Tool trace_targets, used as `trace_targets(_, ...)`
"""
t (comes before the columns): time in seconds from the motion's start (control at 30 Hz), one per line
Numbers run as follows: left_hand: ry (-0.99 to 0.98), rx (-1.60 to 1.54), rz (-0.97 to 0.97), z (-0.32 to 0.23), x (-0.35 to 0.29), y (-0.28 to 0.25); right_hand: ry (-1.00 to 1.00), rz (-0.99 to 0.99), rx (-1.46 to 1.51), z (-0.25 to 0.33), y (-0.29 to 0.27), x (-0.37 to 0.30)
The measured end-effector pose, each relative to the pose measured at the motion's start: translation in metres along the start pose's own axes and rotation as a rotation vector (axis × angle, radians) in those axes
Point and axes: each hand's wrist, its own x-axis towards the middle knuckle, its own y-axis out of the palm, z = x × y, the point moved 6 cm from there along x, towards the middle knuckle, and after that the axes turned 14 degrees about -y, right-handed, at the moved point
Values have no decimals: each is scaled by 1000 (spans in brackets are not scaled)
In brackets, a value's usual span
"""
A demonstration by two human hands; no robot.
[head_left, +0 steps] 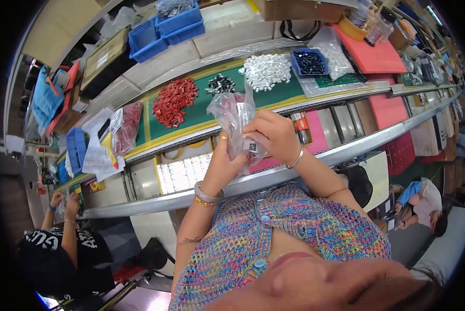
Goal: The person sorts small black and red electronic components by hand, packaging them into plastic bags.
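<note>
A clear plastic bag [225, 111] with a white printed label and some reddish contents is held up in front of me, over the bench's near edge. My left hand [223, 165] grips its lower left side, fingers partly hidden behind the plastic. At the label, on the right side, my right hand [274, 136] pinches the bag between thumb and fingers. Just beyond the bag, a heap of small red parts [174, 102], a smaller heap of black parts [220, 84] and a heap of white parts [266, 71] lie on the green mat [206, 115].
Left of the mat lies another bag of red parts [126, 127], beside a paper sheet [95, 155]. A blue tray of black parts [309, 62] and a bag of white parts [332, 54] stand at the right. Blue bins [148, 40] sit behind. Another person [69, 243] works at far left.
</note>
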Motion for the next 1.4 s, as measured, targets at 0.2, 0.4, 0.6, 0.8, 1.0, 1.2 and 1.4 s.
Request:
trace_targets(0.2,209,259,-111,-10,-9,-2,290,29,205,-9,0,-16)
trace_targets(0.4,74,306,-9,7,-1,-6,-115,182,263,26,0,-25)
trace_targets(0.6,64,466,68,5,-12,15,-5,148,73,27,15,-49)
trace_targets(0.8,-103,395,113,38,-8,0,91,73,252,17,24,-69)
trace_targets(1.0,-100,600,16,63,-33,-20,342,127,317,-11,-3,-29)
trace_targets(1.2,-66,315,13,50,-47,-24,-39,593,260,43,62,-21)
trace_targets(1.4,161,63,242,94,-56,-12,-214,834,273,58,88,-52)
